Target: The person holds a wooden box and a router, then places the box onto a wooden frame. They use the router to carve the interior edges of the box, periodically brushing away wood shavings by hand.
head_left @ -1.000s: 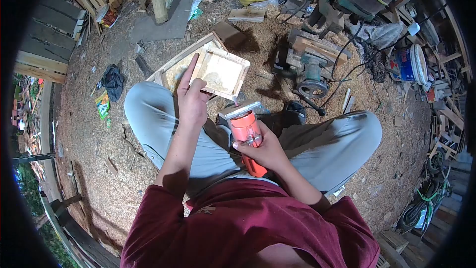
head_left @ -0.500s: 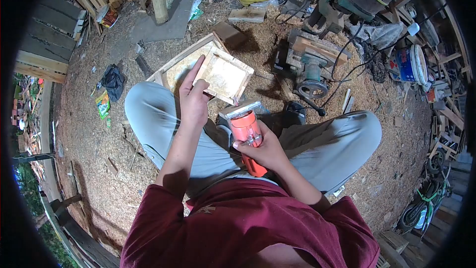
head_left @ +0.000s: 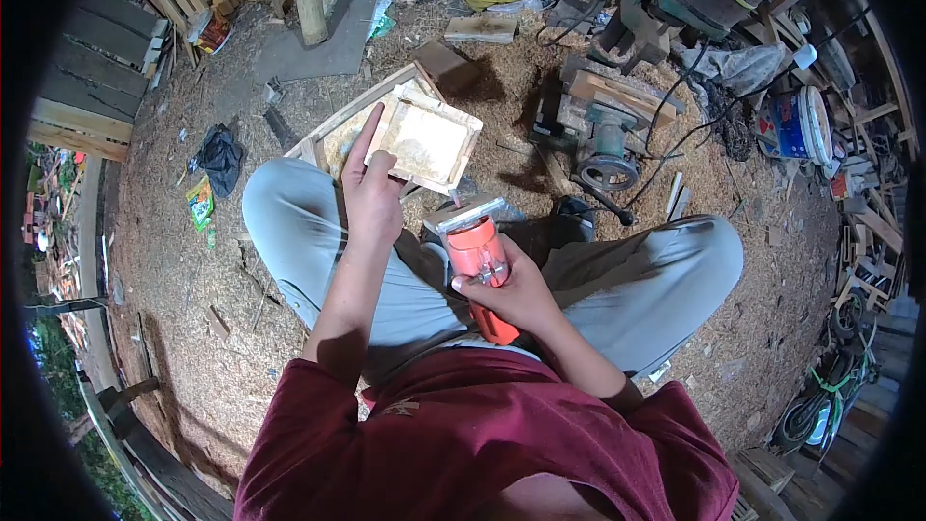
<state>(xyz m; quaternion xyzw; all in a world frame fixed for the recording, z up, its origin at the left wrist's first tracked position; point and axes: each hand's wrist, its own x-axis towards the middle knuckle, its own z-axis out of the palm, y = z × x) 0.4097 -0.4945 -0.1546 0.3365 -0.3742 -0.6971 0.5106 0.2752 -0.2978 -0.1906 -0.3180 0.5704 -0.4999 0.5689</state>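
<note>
Orange trimmer sits clamped in your right hand; your left hand pinches the wooden frame, cutting seemingly not begun.

The person wears a dark red, short-sleeved shirt of plain cloth, creased across the chest and shoulders. Its left sleeve and right sleeve end about the elbows, so the forearms are uncovered. A small pale mark shows on the shirt near the left sleeve, too small to read. The trousers are light grey and long, loose in cut, with soft folds along both legs. The left hand and right hand are bare.
</note>
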